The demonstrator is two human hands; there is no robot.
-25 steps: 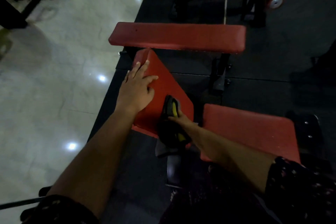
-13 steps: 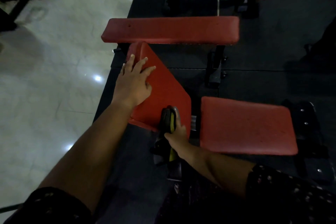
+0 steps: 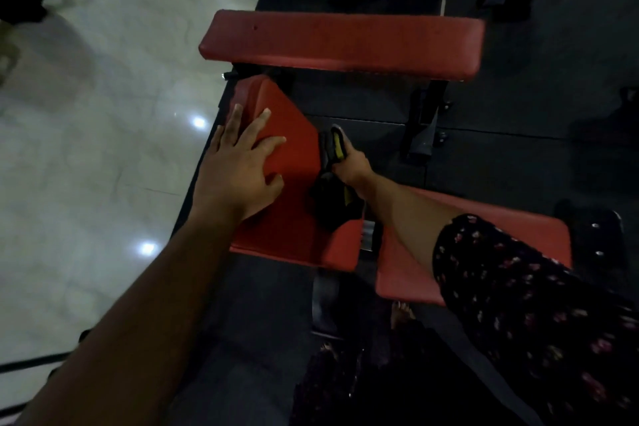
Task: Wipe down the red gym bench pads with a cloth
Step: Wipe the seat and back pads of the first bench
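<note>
Head view. Since the earlier frame, the right hand point(image 3: 351, 166) has carried the cloth point(image 3: 334, 149) from the lower right corner of the back pad point(image 3: 294, 225) up along that pad's right edge. The left hand point(image 3: 238, 169) has stayed on the upper left part of the pad.

State of the hands:
- Left hand: fingers straight and spread, palm flat on the back pad, gripping nothing.
- Right hand: fingers curled round the black-and-yellow cloth, which is pressed against the pad's right edge. A loose tail of cloth hangs below the hand.

The seat pad point(image 3: 404, 270) lies just beside the back pad, under the right forearm. The far bench point(image 3: 345, 45) stands beyond both.

Hazards, as judged:
- The hanging tail may catch in the gap point(image 3: 368, 235) between the two pads, where bare metal shows.
- A stroke held to the edge may slip off the pad, and the face under the left hand then goes unwiped.
- The back pad is tilted. If it is not locked, the left hand's weight may shift it.
- The light is poor, so missed patches are hard to see.

Markings: no brand, label or writing can be read on the pads or the cloth.
</note>
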